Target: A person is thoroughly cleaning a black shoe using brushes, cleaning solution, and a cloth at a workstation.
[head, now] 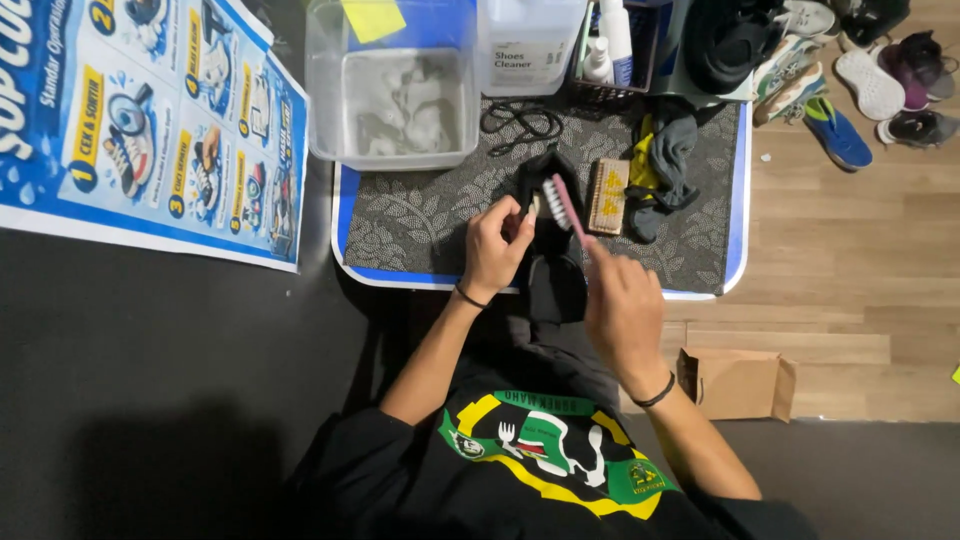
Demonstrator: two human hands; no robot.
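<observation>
A black shoe (553, 262) hangs over the near edge of a small blue-rimmed table (738, 200), toe end up on the patterned mat (420, 215), heel end dropping toward the person's lap. The left hand (493, 248) grips its upper part, fingers curled tight around the dark material, wrist bent upward with a dark band on it. The right hand (622, 300) is closed around the handle of a pink brush (563, 208), whose white bristles press against the shoe just beside the left fingertips.

On the mat a wooden brush (607, 195) lies just right of the shoe, then a grey and yellow cloth (665, 165). Behind stand a clear plastic tub (392, 90), a white cleaner jug (527, 42) and loose black laces (522, 122). Open wooden floor lies to the right, with a cardboard box (737, 383) near the right elbow.
</observation>
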